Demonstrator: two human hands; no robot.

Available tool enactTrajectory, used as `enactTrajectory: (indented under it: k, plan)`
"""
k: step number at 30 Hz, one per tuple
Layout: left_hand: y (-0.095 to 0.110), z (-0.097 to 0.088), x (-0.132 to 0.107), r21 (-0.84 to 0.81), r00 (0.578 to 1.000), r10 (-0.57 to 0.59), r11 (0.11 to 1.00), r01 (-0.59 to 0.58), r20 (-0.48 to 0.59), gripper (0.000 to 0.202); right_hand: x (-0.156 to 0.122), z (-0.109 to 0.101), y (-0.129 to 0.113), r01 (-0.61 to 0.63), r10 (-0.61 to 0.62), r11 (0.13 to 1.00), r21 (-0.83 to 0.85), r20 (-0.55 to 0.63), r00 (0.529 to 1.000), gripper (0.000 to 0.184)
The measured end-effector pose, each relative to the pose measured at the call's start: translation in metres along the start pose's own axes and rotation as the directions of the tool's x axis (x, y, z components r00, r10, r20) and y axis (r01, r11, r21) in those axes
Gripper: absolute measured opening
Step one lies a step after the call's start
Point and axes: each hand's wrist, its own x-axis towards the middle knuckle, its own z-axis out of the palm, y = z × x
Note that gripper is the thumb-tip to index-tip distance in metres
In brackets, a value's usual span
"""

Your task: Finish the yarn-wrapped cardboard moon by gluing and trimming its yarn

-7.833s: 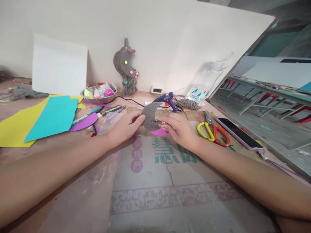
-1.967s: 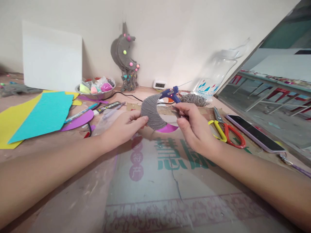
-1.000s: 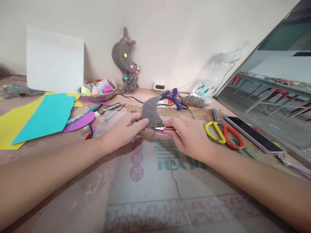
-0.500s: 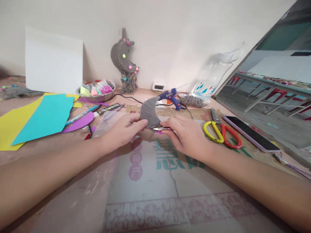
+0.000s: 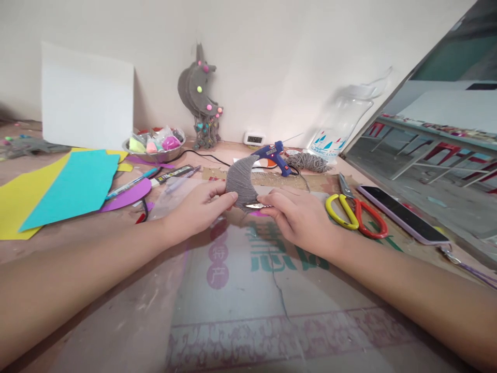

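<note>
A crescent moon shape wound with grey yarn (image 5: 239, 178) stands upright just above the table, between both hands. My left hand (image 5: 198, 207) pinches its left lower edge with thumb and fingers. My right hand (image 5: 298, 215) is closed round a small metal tool (image 5: 257, 206), perhaps little snips, whose tip touches the crescent's bottom point. A sliver of purple foam (image 5: 259, 213) shows under the tool.
Yellow and red scissors (image 5: 355, 210), a phone (image 5: 404, 213), a blue glue gun (image 5: 274, 154), a grey yarn ball (image 5: 308, 161) and a plastic jar (image 5: 339, 127) lie right. Foam sheets (image 5: 70, 186), pens and a metal bowl (image 5: 153, 147) lie left. Finished moons (image 5: 200, 96) lean on the wall.
Two seconds ago my right hand pulled yarn near the crescent's upper right. It has since dropped to the crescent's bottom tip with a small metal tool in it. The crescent is lower.
</note>
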Motion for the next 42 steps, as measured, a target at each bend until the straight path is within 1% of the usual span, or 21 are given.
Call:
enactTrajectory:
  k: [7,14,18,23,26,32,36,40,42]
  plan:
    - [-0.0016,0.0003,0.0009,0.021,0.998,-0.038,0.999,0.039,-0.049,0.03,-0.0018,-0.0009,0.0011,-0.075,0.079,0.996,0.058,-0.06,0.995,0.015]
    - [-0.0003,0.0,0.0017,0.042,1.0,0.001,0.999,0.0,-0.026,0.028,0.0006,-0.0001,-0.0026,-0.03,0.03,0.999,0.013,-0.035,0.999,0.017]
    - [0.0016,0.0003,0.001,0.007,0.999,-0.02,1.0,0.02,-0.024,0.027,0.0013,0.0002,-0.0034,-0.037,0.038,0.999,0.011,-0.026,0.999,0.017]
    - [0.0036,0.0005,0.0005,0.017,0.999,-0.009,1.0,0.009,-0.031,0.027,0.0006,-0.0002,-0.0033,-0.042,0.042,0.999,0.028,-0.004,0.999,0.018]
    - [0.0034,0.0007,-0.0002,-0.013,1.0,-0.024,1.0,0.024,-0.012,0.028,0.0003,-0.0004,-0.0032,-0.045,0.045,0.998,0.049,0.0,0.999,0.018]
    - [0.0034,0.0001,0.0002,0.018,0.999,0.035,0.999,-0.035,-0.002,0.027,0.0005,0.0008,-0.0011,-0.032,0.033,0.994,0.103,-0.006,0.999,0.017]
    - [0.0039,0.0004,0.0007,0.008,1.0,0.016,1.0,-0.016,0.005,0.026,0.0008,0.0006,-0.0002,-0.025,0.025,0.991,0.131,0.003,1.0,0.017]
    - [0.005,0.0008,-0.0003,-0.012,1.0,-0.007,1.0,0.007,0.003,0.026,0.0007,-0.0001,-0.0003,-0.03,0.027,0.993,0.111,0.026,0.999,0.017]
    - [0.0059,0.0007,-0.0007,0.005,1.0,-0.009,1.0,0.009,0.0,0.027,0.0004,0.0001,-0.0001,-0.027,0.025,0.994,0.101,0.024,0.999,0.017]
